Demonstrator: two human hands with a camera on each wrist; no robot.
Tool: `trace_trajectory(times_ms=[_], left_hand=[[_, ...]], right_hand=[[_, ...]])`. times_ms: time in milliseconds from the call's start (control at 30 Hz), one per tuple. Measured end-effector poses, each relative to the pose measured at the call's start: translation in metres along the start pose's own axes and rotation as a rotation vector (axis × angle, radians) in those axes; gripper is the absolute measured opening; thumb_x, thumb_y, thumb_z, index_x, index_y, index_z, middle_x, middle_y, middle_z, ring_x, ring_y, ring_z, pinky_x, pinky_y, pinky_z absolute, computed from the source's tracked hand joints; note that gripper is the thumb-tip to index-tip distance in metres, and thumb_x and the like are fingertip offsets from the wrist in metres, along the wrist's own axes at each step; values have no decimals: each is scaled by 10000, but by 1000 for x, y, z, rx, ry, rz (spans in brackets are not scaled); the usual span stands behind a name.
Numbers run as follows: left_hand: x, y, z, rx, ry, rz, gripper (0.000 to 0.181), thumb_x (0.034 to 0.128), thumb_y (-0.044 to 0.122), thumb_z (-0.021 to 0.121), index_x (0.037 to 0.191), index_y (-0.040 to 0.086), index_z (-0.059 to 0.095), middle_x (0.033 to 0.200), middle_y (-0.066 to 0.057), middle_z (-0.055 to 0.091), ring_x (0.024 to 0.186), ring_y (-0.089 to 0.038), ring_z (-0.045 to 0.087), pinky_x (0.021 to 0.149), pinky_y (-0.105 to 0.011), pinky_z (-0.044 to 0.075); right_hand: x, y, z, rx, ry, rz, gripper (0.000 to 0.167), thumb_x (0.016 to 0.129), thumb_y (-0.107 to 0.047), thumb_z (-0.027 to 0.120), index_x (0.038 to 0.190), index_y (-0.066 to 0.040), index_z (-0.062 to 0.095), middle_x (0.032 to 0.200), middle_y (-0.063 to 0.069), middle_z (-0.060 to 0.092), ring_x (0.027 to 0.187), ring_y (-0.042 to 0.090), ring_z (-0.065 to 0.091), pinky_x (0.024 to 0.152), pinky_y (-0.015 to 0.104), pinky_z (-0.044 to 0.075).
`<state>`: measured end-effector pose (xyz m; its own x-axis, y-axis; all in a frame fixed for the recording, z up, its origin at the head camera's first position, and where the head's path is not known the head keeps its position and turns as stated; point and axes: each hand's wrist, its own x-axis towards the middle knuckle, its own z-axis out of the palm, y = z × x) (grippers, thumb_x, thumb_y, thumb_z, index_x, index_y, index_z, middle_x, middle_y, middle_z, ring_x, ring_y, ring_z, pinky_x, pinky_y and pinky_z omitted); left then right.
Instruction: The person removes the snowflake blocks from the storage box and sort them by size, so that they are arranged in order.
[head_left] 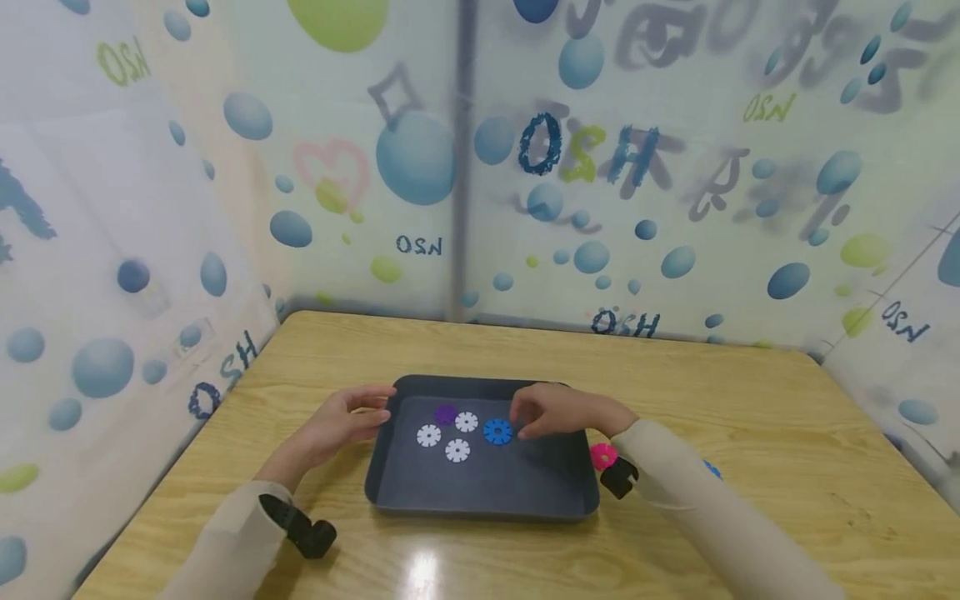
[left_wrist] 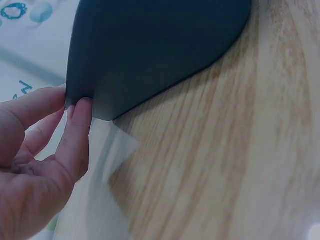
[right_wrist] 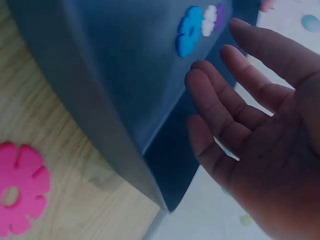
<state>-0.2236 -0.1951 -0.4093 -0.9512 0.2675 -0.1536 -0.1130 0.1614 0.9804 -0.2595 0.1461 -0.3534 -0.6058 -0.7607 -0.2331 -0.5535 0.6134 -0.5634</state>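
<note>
A dark grey tray (head_left: pixel 480 500) lies on the table, holding three white notched discs (head_left: pixel 457 451), a purple disc (head_left: pixel 446 414) and a blue disc (head_left: pixel 497 432). At its left rim, the left hand (head_left: pixel 341 425) touches the tray wall with its fingertips; the left wrist view shows fingers and thumb (left_wrist: pixel 77 135) at the tray's corner. Over the right part of the tray is the right hand (head_left: pixel 558 410), fingers bent loosely beside the blue disc. In the right wrist view the blue disc (right_wrist: pixel 189 32) is apart from the fingertips, and nothing is held.
A pink disc (head_left: pixel 603 456) lies on the wooden table (head_left: pixel 360 350) right of the tray, near the right wrist's black camera (head_left: pixel 619 478). Another blue piece (head_left: pixel 712 469) shows partly behind the right sleeve. Patterned curtains (head_left: pixel 345 250) stand behind the table.
</note>
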Motion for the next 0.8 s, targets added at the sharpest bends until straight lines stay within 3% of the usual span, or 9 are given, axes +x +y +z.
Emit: trace_trajectory(times_ms=[367,600,800], left_hand=[[-1,2,0,-8,-11,6,486,899,93,589,1332,-37,412,1292,-267,390,1088,-299,514,898,-394,470],[-3,2,0,-8,-5,6,482,904,88,579,1336,-38,405,1295,-269,390,1084,-292,517,897,-393,470],[-3,3,0,-14,-32,25,485,909,85,571,1339,-49,392,1310,-271,378,1107,-301,496,907,-391,464]], right_hand=[[33,-1,1,-77,-2,29,224,802,-86,704,1002,-61,606,871,30,589,762,117,521,655,229,478],[45,-6,3,-102,-60,77,282,785,-82,724,1040,-72,604,867,44,557,754,142,494,621,239,453],[49,-12,6,-167,-91,103,338,743,-84,764,1039,-79,599,952,56,565,849,165,509,713,288,480]])
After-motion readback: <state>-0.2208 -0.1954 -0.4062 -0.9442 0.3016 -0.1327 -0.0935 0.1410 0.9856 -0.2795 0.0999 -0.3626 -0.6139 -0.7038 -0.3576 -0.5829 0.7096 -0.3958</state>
